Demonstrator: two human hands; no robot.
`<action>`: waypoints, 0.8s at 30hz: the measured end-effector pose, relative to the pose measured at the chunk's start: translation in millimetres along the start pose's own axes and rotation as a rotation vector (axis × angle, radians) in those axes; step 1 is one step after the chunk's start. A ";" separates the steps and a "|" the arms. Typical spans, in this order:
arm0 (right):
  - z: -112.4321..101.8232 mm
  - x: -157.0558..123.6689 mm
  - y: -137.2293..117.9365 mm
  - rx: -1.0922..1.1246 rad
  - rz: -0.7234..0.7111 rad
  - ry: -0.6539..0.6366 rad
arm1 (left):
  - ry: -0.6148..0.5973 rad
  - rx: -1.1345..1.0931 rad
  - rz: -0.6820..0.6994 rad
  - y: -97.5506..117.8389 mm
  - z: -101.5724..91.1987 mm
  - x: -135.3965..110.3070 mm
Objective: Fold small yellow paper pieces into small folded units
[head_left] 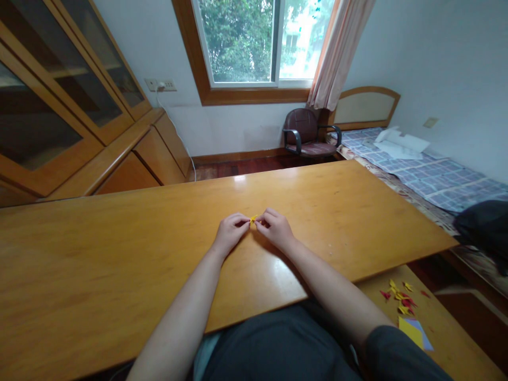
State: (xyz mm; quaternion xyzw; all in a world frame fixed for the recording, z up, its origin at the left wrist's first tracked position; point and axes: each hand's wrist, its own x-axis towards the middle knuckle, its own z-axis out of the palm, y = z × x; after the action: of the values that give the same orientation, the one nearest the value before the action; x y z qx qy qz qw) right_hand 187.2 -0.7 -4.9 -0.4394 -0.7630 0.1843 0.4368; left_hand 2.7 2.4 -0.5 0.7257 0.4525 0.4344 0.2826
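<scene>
A small yellow folded paper piece (253, 218), which looks like an origami crane, is pinched between both hands over the middle of the wooden table (119, 254). My left hand (232, 232) grips its left side with thumb and forefinger. From the right, my right hand (275, 227) pinches the other side, fingers curled. Most of the paper is hidden by the fingertips. Several yellow and red folded paper cranes (401, 297) lie on a lower wooden surface at the right, with flat yellow paper (411, 332) and a bluish-white sheet beside them.
A glass-door cabinet (71, 79) stands at the left. Beyond the table are a brown armchair (304, 132) and a window. On the right, a bed (432, 169) with a plaid cover holds white sheets (400, 143) and a black bag (484, 230).
</scene>
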 end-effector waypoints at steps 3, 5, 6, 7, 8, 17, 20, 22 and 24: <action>0.9 -1.0 -0.2 -0.045 -0.019 -0.009 | -0.008 0.010 -0.010 0.5 0.2 0.1; 0.2 -0.9 -0.2 -0.060 -0.034 -0.016 | -0.028 0.015 -0.010 1.1 0.0 0.8; -0.4 -0.7 -0.2 -0.068 -0.039 -0.018 | -0.038 0.016 -0.009 1.6 -0.2 1.1; -1.3 -0.3 -0.1 -0.080 -0.039 -0.018 | -0.041 0.018 -0.008 2.2 -0.4 1.3; -2.4 0.2 0.1 -0.095 -0.036 -0.018 | -0.036 0.019 -0.009 2.9 -0.6 1.4; -8.5 3.2 2.8 -0.279 -0.032 -0.061 | 0.034 -0.043 -0.005 6.5 -3.6 -1.7; -8.0 2.7 1.6 -0.296 -0.036 -0.079 | -0.007 -0.036 0.021 4.9 -3.2 -1.9; -8.1 2.3 0.2 -0.305 -0.036 -0.093 | -0.018 -0.020 0.034 3.2 -2.8 -1.8; -8.7 2.1 -1.3 -0.321 -0.040 -0.113 | -0.009 -0.007 0.038 1.6 -2.4 -1.5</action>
State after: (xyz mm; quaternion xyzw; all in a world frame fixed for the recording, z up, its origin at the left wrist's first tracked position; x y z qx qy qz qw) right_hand 193.3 -0.6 1.8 -0.4772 -0.8146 0.0759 0.3210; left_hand 1.0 0.5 1.3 0.7351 0.4359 0.4380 0.2788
